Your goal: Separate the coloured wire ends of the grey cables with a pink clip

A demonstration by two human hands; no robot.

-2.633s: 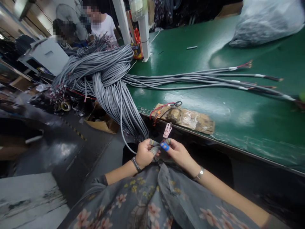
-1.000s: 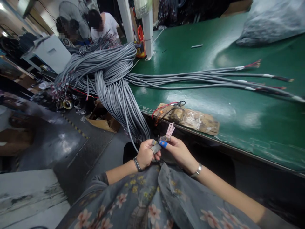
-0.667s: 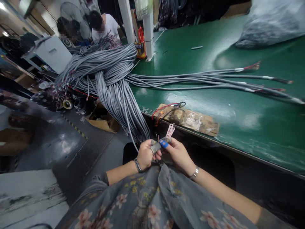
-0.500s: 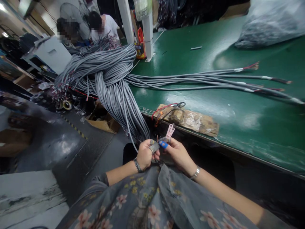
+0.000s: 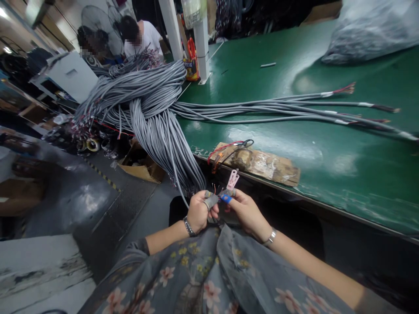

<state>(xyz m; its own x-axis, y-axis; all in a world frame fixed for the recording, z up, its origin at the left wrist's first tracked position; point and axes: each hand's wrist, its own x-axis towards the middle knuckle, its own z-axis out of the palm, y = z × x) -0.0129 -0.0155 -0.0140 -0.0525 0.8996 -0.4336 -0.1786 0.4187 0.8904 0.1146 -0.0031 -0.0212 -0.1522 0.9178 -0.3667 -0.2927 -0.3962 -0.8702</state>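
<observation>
My left hand (image 5: 198, 213) is closed in front of my lap, its finger and thumb wrapped in grey coverings. It grips the end of a grey cable (image 5: 182, 194) that hangs from the large bundle. Thin stripped wires (image 5: 214, 188) poke up from its fingertips. Close beside it, my right hand (image 5: 246, 211) pinches thin wires at the cable end, a blue covering on its thumb. A pink plastic clip-like tool (image 5: 232, 179) sticks up from the right fingers; its lower part is hidden.
A big bundle of grey cables (image 5: 153, 93) drapes over the edge of the green table (image 5: 281, 83). Several cables stretch right across it. At the front edge lies a wooden board (image 5: 271, 165) with red and black wires. A plastic bag (image 5: 373, 35) sits far right. A co-worker (image 5: 147, 37) is behind.
My fingertips have come slightly apart, and more thin wire shows between them. The pink tool has barely shifted. The cables on the table lie as before.
</observation>
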